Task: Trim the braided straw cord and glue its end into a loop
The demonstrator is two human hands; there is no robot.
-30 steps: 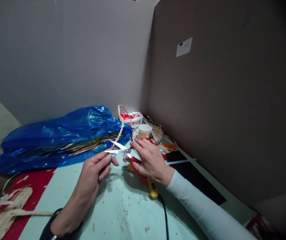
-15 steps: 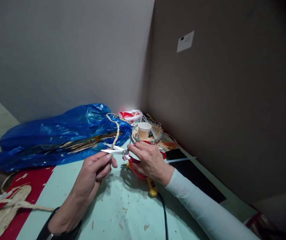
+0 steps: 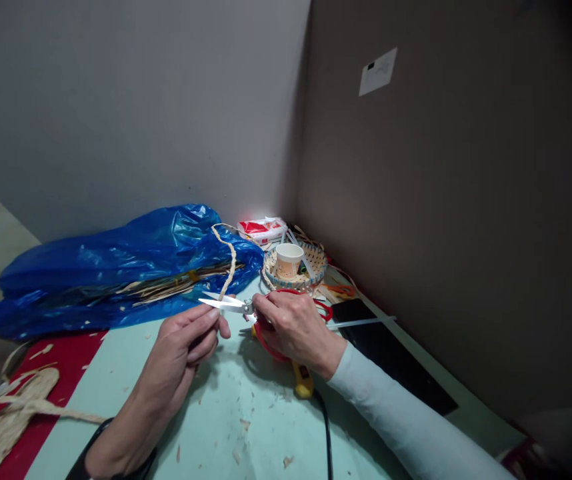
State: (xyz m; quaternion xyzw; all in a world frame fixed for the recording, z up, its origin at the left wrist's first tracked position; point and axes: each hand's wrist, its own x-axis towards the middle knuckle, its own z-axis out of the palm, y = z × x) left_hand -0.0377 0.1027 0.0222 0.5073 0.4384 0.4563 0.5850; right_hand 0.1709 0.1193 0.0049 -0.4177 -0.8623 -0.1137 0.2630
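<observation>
My right hand (image 3: 299, 330) is wrapped round the red handles of a pair of scissors (image 3: 233, 305), whose blades point left. Between the partly spread blades passes a braided straw cord (image 3: 231, 263). It rises and curls over towards the blue bag. Just below the blades, my left hand (image 3: 186, 340) is closed in a pinch on the cord's lower part; the pinched bit is mostly hidden by the fingers. A yellow-handled tool (image 3: 303, 383) with a black cable lies on the table under my right hand.
A blue plastic bag (image 3: 116, 257) with straw strips lies at the back left. A woven basket (image 3: 319, 267) with a paper cup (image 3: 289, 260) stands near the corner, before a red-and-white packet (image 3: 262, 230). Flat braided straw (image 3: 11, 427) lies left, a black board (image 3: 396, 360) right.
The scissor blades have closed slightly around the cord. Both hands stay close together, shifted a little in view.
</observation>
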